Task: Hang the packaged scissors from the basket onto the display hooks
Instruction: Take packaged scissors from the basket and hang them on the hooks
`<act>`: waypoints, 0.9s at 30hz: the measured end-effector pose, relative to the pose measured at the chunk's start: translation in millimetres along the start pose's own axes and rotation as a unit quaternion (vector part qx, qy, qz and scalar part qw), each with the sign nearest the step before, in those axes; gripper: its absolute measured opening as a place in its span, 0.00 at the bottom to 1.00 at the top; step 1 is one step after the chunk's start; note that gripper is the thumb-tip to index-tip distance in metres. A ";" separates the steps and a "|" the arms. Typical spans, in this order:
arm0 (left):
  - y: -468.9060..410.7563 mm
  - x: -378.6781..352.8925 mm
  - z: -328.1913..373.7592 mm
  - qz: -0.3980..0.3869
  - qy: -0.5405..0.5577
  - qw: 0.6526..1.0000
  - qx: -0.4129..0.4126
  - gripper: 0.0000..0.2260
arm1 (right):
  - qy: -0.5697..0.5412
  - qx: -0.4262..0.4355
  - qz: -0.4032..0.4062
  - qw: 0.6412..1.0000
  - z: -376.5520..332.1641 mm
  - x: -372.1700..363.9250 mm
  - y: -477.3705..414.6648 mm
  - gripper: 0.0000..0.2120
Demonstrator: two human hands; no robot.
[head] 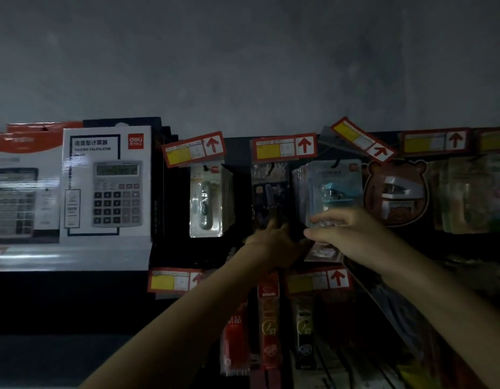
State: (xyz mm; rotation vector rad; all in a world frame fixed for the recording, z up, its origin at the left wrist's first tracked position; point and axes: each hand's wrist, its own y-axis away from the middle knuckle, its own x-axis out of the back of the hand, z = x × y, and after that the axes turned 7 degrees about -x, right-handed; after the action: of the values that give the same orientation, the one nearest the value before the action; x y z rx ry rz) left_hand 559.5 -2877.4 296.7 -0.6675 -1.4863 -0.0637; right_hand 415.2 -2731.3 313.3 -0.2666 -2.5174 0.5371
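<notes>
A dark pack of scissors (270, 192) hangs on the middle display hook (267, 167), under a red and yellow price tag (284, 147). My left hand (274, 238) reaches up from below and grips the pack's lower end; the dim light hides its fingertips. My right hand (347, 230) pinches the bottom edge of the neighbouring clear blister pack (334, 189), which holds a light-blue item. The basket is out of view.
A pale scissors pack (206, 200) hangs left of the dark one, and a bear-shaped pack (396, 192) to the right. Boxed calculators (107, 181) stand on a shelf at left. More hanging packs (268, 321) fill the row below my arms.
</notes>
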 end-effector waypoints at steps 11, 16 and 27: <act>-22.9 3.7 14.0 0.231 0.184 0.914 0.277 0.46 | -0.037 0.028 0.011 0.999 14.1 13.1 -1.9 0.19; -28.2 2.5 15.1 0.238 0.240 0.895 0.292 0.43 | -0.043 0.017 -0.002 0.999 25.0 19.6 -1.5 0.18; -45.0 -2.3 11.8 0.210 0.256 0.890 0.314 0.45 | -0.068 0.022 0.010 0.997 27.9 25.6 -5.3 0.06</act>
State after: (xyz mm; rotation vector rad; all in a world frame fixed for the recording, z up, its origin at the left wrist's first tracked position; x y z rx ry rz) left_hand 529.1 -2909.9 310.6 -0.3796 -0.7538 0.5230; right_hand 378.2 -2737.5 306.2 -0.2469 -2.6336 0.6373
